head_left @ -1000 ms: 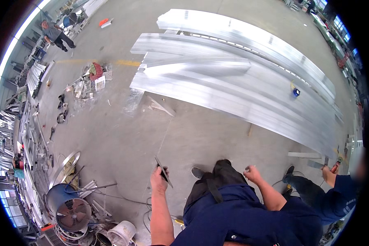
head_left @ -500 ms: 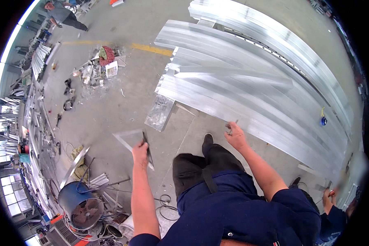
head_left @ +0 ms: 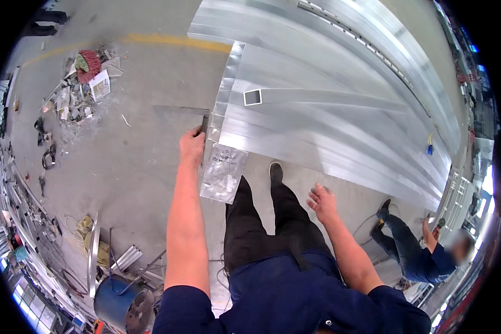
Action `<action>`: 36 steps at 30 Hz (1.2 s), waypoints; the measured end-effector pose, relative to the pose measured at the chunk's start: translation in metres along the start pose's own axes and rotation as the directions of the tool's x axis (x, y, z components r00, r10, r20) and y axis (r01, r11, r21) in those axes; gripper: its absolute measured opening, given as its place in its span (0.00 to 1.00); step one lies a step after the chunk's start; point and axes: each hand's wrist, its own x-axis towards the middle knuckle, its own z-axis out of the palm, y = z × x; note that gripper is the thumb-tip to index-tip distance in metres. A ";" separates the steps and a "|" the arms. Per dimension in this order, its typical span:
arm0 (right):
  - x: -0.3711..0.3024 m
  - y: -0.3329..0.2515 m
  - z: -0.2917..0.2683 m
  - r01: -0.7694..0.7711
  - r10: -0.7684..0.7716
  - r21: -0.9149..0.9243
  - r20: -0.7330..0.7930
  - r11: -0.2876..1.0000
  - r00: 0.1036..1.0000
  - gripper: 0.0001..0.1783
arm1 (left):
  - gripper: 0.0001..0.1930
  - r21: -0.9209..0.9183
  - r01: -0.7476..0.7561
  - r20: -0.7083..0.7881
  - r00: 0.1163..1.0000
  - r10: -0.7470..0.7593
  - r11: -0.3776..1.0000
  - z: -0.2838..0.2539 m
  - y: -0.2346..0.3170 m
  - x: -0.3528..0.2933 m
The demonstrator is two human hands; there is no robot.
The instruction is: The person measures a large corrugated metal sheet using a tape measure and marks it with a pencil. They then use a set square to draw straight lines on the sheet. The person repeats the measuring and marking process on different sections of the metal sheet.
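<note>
Metal square (head_left: 205, 121) gripped by its dark stock in the left hand (head_left: 191, 148).
The profile stack (head_left: 300, 131) lies just right of the grip, its long axis running rightward and slightly toward the body; its ends are nearer the left hand. The right hand (head_left: 323, 204) is loosely curled near the front edge; anything pinched there cannot be told. Compared with the earlier frame, the square is brought closer to the ends.

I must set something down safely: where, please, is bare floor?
Bare floor lies below the scrap pile, left of the left forearm, above the blue fan. Crowded: left edge, with assorted parts; upper right, with silver profiles.
</note>
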 end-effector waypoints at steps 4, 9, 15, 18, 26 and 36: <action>0.038 0.006 0.024 0.029 -0.018 0.339 -0.034 0.940 0.999 0.30 | 0.17 -0.021 0.063 0.111 0.992 -0.060 0.998 -0.004 0.001 0.005; 0.059 -0.014 0.069 0.057 0.056 0.592 -0.170 0.804 0.984 0.21 | 0.17 -0.073 0.087 0.179 0.981 -0.073 0.993 -0.018 0.006 -0.001; 0.072 -0.008 0.071 0.093 -0.024 0.697 -0.109 0.711 0.994 0.11 | 0.17 -0.062 0.067 0.182 0.982 -0.055 0.996 -0.023 0.003 0.000; 0.067 -0.010 0.081 0.118 -0.045 0.693 -0.123 0.711 0.991 0.10 | 0.17 -0.025 0.057 0.209 0.977 -0.051 0.998 -0.025 0.005 0.000; 0.070 0.000 0.086 0.212 -0.088 0.692 -0.210 0.690 0.974 0.12 | 0.15 0.077 -0.078 0.180 0.982 0.063 0.994 -0.023 0.002 0.002; 0.064 -0.005 0.080 0.171 -0.105 0.540 -0.151 0.824 0.983 0.14 | 0.16 0.114 -0.061 0.168 0.985 0.041 0.992 -0.020 0.009 -0.001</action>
